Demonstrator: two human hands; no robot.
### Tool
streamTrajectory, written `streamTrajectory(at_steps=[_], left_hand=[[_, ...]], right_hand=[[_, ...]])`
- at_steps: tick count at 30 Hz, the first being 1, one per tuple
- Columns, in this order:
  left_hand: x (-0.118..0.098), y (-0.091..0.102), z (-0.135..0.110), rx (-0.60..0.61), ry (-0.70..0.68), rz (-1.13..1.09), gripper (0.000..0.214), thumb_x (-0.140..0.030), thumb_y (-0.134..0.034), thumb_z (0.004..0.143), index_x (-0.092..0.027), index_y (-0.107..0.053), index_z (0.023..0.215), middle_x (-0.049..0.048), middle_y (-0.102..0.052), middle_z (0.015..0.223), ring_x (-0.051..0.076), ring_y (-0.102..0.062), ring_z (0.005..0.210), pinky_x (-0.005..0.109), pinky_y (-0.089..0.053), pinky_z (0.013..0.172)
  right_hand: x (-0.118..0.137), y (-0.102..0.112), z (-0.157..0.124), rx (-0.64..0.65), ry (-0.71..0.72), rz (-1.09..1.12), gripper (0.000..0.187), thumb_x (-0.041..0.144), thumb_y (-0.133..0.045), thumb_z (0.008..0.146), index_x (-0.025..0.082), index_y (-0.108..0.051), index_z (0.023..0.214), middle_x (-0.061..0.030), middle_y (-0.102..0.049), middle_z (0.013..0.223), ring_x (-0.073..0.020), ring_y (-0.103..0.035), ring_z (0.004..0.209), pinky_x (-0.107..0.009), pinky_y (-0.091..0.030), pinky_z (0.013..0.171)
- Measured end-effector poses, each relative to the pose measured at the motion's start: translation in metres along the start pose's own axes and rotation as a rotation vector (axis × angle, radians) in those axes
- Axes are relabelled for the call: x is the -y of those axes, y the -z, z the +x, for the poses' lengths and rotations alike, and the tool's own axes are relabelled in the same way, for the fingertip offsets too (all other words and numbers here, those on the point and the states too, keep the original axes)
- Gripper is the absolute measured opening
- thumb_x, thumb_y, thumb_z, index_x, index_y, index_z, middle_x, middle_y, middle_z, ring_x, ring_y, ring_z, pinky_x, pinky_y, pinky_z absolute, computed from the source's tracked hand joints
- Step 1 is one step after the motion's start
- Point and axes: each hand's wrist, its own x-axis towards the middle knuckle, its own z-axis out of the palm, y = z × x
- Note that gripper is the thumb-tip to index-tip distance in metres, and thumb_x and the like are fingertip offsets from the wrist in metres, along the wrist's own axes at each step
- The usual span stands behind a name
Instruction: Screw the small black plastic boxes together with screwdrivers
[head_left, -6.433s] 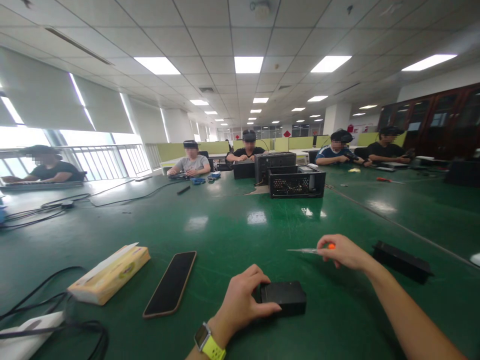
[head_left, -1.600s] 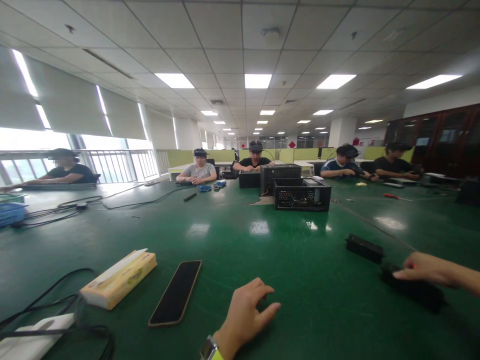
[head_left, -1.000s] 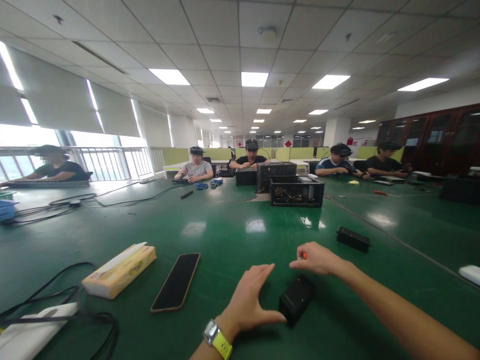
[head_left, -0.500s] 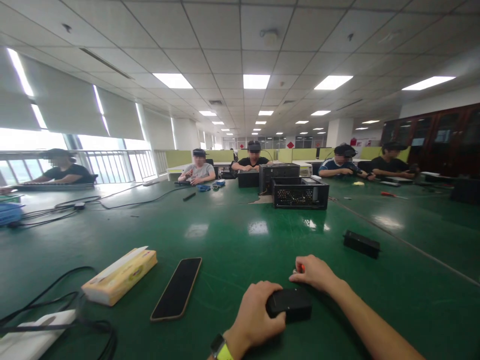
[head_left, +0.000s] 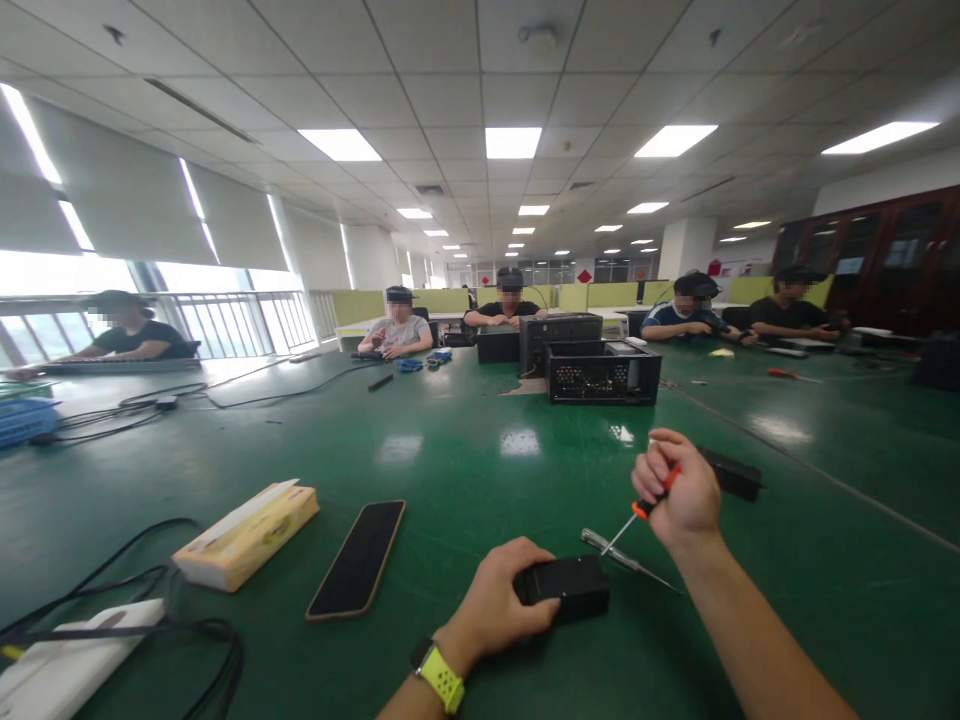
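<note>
My left hand [head_left: 499, 595], with a yellow-green watch band at the wrist, is closed around one end of a small black box [head_left: 577, 588] on the green table. My right hand [head_left: 684, 490] grips a screwdriver [head_left: 641, 508] by its red and black handle. Its thin metal shaft slants down and left, and the tip is close to the box's right end; whether they touch I cannot tell. Behind the box lies a second screwdriver with a clear handle [head_left: 602, 543], its shaft pointing right. A black power adapter [head_left: 731, 473] sits beyond my right hand, partly hidden by it.
A phone [head_left: 358, 560], a yellow tissue pack [head_left: 247, 535] and a white power strip [head_left: 82, 655] with black cables lie to the left. Farther back stands an open black metal case [head_left: 604, 375]. Several people sit around the far table edges.
My right hand has risen from the tabletop and turned, now showing the red-handled screwdriver angled downward. The clear-handled screwdriver has come into view. My left hand stays on the box.
</note>
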Motion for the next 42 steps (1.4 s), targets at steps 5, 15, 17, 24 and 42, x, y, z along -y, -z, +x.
streamTrajectory(at_steps=[5, 15, 17, 24, 42], left_hand=[[-0.003, 0.001, -0.001, 0.048, -0.046, -0.024, 0.036, -0.021, -0.072, 0.067, -0.017, -0.071, 0.103, 0.0044, -0.068, 0.094, 0.021, -0.063, 0.087, 0.029, -0.047, 0.082], [-0.006, 0.002, -0.004, 0.068, -0.040, -0.042, 0.036, -0.021, -0.071, 0.068, -0.018, -0.070, 0.103, 0.0044, -0.068, 0.096, 0.021, -0.062, 0.087, 0.028, -0.047, 0.082], [-0.005, 0.002, -0.003, 0.065, -0.038, -0.050, 0.036, -0.021, -0.071, 0.067, -0.017, -0.070, 0.103, 0.0044, -0.068, 0.095, 0.021, -0.062, 0.087, 0.028, -0.047, 0.081], [-0.005, 0.001, -0.003, 0.067, -0.037, -0.054, 0.036, -0.021, -0.071, 0.068, -0.018, -0.070, 0.104, 0.0040, -0.068, 0.095, 0.020, -0.062, 0.087, 0.028, -0.047, 0.081], [-0.003, -0.001, -0.003, 0.056, -0.036, -0.069, 0.036, -0.018, -0.071, 0.066, -0.018, -0.070, 0.102, 0.0035, -0.067, 0.093, 0.020, -0.061, 0.086, 0.027, -0.046, 0.078]], right_hand=[[-0.013, -0.004, -0.016, -0.004, -0.038, 0.025, 0.006, 0.019, -0.060, 0.073, 0.020, -0.060, 0.079, 0.0104, -0.040, 0.043, -0.0057, -0.032, 0.030, -0.015, -0.025, 0.028], [-0.027, -0.011, -0.018, 0.028, -0.075, -0.021, 0.004, 0.021, -0.061, 0.072, 0.020, -0.060, 0.077, 0.0102, -0.041, 0.042, -0.0057, -0.032, 0.031, -0.015, -0.026, 0.028], [-0.026, -0.011, -0.019, 0.054, -0.078, -0.027, 0.004, 0.021, -0.060, 0.073, 0.020, -0.061, 0.077, 0.0100, -0.041, 0.042, -0.0058, -0.032, 0.031, -0.016, -0.026, 0.029], [-0.025, -0.013, -0.023, 0.104, -0.080, -0.046, 0.004, 0.021, -0.059, 0.074, 0.019, -0.062, 0.077, 0.0095, -0.041, 0.041, -0.0061, -0.033, 0.030, -0.016, -0.026, 0.030], [-0.033, -0.010, -0.023, 0.190, -0.049, -0.173, 0.010, 0.024, -0.062, 0.078, 0.019, -0.063, 0.087, 0.0071, -0.049, 0.051, -0.0083, -0.047, 0.041, -0.019, -0.037, 0.038]])
